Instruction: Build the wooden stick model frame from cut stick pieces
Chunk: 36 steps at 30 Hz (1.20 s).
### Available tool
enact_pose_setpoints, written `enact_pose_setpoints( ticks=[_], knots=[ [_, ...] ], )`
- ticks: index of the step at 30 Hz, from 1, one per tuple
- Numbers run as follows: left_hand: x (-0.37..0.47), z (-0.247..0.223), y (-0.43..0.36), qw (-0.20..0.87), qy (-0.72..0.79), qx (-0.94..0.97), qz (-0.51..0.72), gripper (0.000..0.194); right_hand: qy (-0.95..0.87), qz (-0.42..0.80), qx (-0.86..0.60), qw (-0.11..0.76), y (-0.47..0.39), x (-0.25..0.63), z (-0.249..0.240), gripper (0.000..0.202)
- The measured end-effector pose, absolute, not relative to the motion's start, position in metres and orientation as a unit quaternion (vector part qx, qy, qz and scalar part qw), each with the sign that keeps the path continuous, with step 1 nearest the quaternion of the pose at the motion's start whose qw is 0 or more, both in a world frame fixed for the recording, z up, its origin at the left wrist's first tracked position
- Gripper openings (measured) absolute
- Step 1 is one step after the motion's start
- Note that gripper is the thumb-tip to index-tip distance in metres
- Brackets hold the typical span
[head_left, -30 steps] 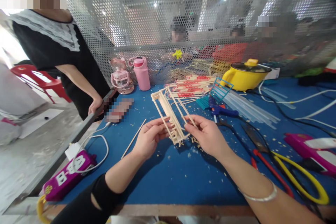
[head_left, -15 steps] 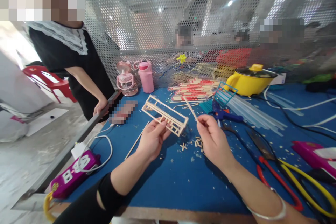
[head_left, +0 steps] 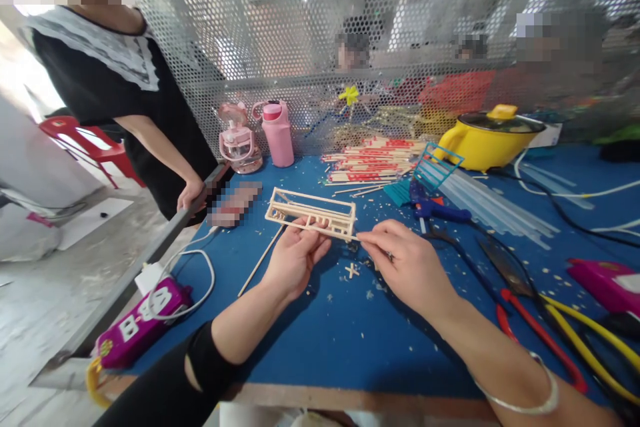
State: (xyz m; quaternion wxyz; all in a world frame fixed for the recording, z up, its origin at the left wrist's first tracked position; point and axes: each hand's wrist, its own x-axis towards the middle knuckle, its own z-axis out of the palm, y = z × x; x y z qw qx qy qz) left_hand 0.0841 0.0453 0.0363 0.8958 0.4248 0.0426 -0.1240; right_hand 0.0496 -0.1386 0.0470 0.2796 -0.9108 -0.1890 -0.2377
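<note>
My left hand [head_left: 293,257] pinches a small open frame of pale wooden sticks [head_left: 336,219] from below, near its middle. The frame is long and box-like, with short crosspieces along its near side. At its right end is my right hand [head_left: 413,260], fingertips closed on a thin wooden stick [head_left: 356,237]. Most of that stick is hidden or merges with the frame, so I cannot tell whether they touch. On the blue tabletop below lies a small cross of stick pieces [head_left: 352,271]. A loose long stick [head_left: 260,261] lies left of my left hand.
Bundled sticks with red wrapping [head_left: 375,160] lie at the back. To the right are a blue glue gun [head_left: 443,211], a teal frame [head_left: 437,167], clear glue sticks [head_left: 495,207], yellow-handled shears [head_left: 590,333] and a yellow pot [head_left: 493,147]. A person [head_left: 160,140] stands at left.
My right hand has lowered and moved left, bringing the stick from upright beside the frame to its right end. The frame has turned more level in my left hand.
</note>
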Motion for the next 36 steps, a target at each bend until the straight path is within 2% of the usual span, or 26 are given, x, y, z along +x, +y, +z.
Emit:
enact_pose_setpoints(
  ticks=[3, 9, 13, 15, 22, 29, 36],
  knots=[
    [0.082, 0.035, 0.044, 0.895, 0.04, 0.425, -0.126, 0.024, -0.203, -0.24, -0.911, 0.266, -0.138, 0.049, 0.048, 0.025],
    [0.082, 0.035, 0.044, 0.893, 0.025, 0.43, -0.13, 0.023, -0.202, -0.269, -0.924, 0.182, -0.141, 0.046, 0.052, 0.03],
    [0.082, 0.035, 0.045, 0.892, 0.02, 0.433, -0.131, 0.026, -0.204, -0.267, -0.925, 0.176, -0.142, 0.045, 0.053, 0.03],
    [0.081, 0.036, 0.045, 0.892, 0.016, 0.432, -0.132, 0.027, -0.206, -0.264, -0.922, 0.194, -0.142, 0.045, 0.053, 0.029],
    [0.08, 0.032, 0.044, 0.883, 0.004, 0.452, -0.129, 0.034, -0.137, -0.308, -0.869, 0.361, -0.15, 0.053, 0.055, 0.016],
    [0.082, 0.048, 0.057, 0.787, -0.128, 0.597, -0.09, 0.03, -0.124, -0.3, -0.857, 0.399, -0.155, 0.055, 0.053, 0.011],
    [0.106, 0.085, 0.073, 0.63, -0.271, 0.696, -0.213, 0.036, -0.154, -0.291, -0.851, 0.408, -0.156, 0.057, 0.054, 0.011]
  ],
)
